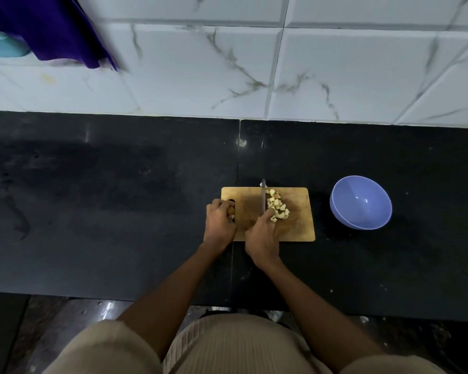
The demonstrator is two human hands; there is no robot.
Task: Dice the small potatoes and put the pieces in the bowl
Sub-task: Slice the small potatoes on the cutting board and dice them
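Right now the right hand (262, 236) grips the handle of a knife (263, 197), blade lying across the cutting board (303, 228) toward its far edge, touching the pile of diced potato pieces (277, 207) on its right. The left hand (219, 222) curls round a small potato (230, 211) at the board's left edge. Sweeping carelessly could scatter dice off the far edge onto the black counter (119, 211). The lilac bowl (360, 202) stands apart, past the board's right edge, seemingly with nothing in it.
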